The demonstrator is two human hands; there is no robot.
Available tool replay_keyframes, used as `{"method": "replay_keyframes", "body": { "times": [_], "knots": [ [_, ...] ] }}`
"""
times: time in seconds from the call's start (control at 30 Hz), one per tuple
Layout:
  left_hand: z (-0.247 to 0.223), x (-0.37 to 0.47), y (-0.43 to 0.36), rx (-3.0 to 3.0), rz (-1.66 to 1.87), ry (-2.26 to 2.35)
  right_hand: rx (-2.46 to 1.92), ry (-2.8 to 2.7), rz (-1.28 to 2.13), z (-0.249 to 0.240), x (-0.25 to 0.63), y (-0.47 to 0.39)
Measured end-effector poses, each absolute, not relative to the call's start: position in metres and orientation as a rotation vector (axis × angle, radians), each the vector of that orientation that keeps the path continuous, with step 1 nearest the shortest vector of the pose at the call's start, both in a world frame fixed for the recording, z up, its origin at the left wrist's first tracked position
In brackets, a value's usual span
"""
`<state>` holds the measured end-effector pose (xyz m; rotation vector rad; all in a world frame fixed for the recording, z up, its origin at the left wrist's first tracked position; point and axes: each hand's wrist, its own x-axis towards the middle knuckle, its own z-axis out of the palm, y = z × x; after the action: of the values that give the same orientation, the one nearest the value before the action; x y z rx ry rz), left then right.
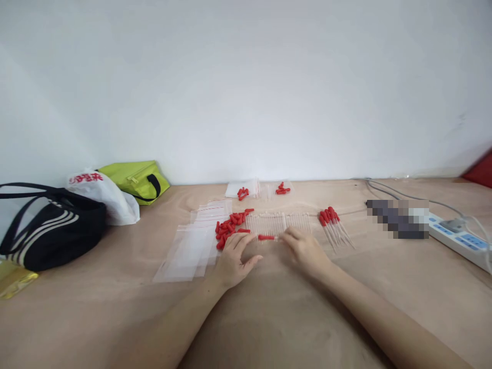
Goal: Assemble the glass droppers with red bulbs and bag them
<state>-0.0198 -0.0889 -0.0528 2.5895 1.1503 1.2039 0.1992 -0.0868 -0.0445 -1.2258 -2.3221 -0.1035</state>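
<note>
And at two o'clock from the hands a red-capped fan of tubes [334,230] lies finished, bare tubes [269,224] at twelve and loose red caps [233,220] at ten remaining, left hand [233,260] spread loose, right hand [308,252] possibly pinching, can't tell!

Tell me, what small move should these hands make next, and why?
Perhaps the left hand should pinch the red bulb between the hands: its thumb and fingers stand apart, with that bulb near its fingertips. The right hand is by the clear tubes, and the bunch farther right shows bulbs fitted on tubes.
</note>
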Motion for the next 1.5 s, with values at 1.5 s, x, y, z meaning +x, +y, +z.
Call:
{"method": "replay_keyframes", "body": {
  "times": [1.5],
  "knots": [
    [-0.012, -0.028, -0.038, 2.190, 0.867, 2.022, -2.344, -1.844, 0.498, -0.032, 0.267, -0.016]
  ]
}}
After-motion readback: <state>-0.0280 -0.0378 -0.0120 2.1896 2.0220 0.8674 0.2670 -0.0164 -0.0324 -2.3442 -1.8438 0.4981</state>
